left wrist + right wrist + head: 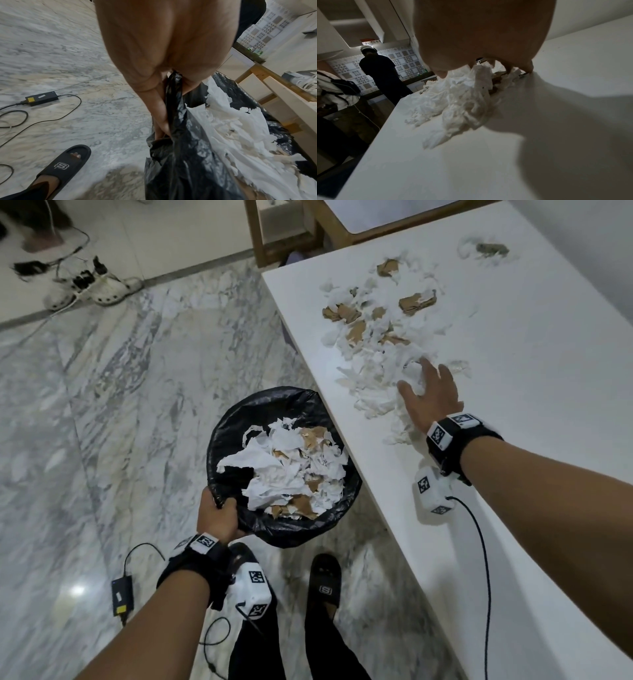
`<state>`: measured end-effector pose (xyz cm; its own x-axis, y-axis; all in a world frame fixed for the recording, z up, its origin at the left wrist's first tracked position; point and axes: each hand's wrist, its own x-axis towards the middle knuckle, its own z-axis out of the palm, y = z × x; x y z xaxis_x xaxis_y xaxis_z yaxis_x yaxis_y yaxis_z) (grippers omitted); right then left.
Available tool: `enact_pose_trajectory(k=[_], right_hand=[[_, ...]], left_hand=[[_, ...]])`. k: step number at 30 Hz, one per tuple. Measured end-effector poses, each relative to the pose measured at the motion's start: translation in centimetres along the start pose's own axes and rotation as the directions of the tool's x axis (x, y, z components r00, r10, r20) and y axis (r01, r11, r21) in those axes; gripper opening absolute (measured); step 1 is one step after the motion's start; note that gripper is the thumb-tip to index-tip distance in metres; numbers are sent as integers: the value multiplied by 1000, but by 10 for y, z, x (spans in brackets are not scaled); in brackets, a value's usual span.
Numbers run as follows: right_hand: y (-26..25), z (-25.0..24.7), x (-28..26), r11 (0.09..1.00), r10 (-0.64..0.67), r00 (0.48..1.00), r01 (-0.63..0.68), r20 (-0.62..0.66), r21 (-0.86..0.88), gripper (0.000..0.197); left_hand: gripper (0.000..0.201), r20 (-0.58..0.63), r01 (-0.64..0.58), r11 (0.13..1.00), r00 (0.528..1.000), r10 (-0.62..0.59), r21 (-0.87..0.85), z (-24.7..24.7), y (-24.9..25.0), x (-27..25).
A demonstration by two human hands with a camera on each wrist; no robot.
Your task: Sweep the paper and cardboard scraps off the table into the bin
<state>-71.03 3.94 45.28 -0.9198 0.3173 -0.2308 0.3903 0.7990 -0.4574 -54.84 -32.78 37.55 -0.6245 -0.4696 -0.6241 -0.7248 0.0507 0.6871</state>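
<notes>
White paper scraps (376,378) and brown cardboard scraps (346,314) lie strewn over the white table (548,371). My right hand (428,392) lies spread, fingers straight, on the near end of the paper heap (462,97). Just below the table's edge is a bin lined with a black bag (284,529), holding torn paper and cardboard. My left hand (219,515) grips the bin's near rim, thumb inside; in the left wrist view the fingers (161,108) pinch the black bag (185,162).
A small separate clump of scraps (486,251) lies further up the table. On the marble floor are a black power adapter (122,597) with cables, my black slippers (323,580), and white shoes with a power strip (96,285). Two people (383,75) stand beyond the table.
</notes>
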Motion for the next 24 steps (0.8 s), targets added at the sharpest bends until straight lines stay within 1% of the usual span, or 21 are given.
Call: enact_pose_trajectory(k=[4,7,10,12,14,16,19,22,24], right_hand=[[-8,19,-25,994,-108,994,108,-4,22,71],[-12,22,-37,982,-150,989,149,-1,117,71],[2,5,-34,976,-108,993,116,-53,184,70],[23,-9,-30,981,-36,997,49,-71,188,69],[44,-16,-32,980,55,997,-45,-50,194,69],[54,-10,-40,981,76,997,-71,-26,178,71],[35,12,-64,979,10,1000,-6,-18,202,71],[-5,35,-86,949,-69,996,84,-60,302,66],[-28,46,-97,930,-93,994,110,-65,350,69]], left_hand=[[27,15,27,998,1000,-26,-48,7,0,-1],[26,22,53,998,998,-52,-42,10,-4,2],[28,38,88,995,996,-86,-56,11,-6,3],[32,46,98,993,994,-95,-68,12,-6,3],[35,63,101,990,993,-96,-93,13,-6,0],[34,69,107,988,993,-99,-112,12,-6,-2],[33,67,108,988,993,-100,-114,10,-7,0],[31,60,94,990,994,-88,-108,6,-8,3],[27,61,89,990,995,-82,-111,4,-6,4]])
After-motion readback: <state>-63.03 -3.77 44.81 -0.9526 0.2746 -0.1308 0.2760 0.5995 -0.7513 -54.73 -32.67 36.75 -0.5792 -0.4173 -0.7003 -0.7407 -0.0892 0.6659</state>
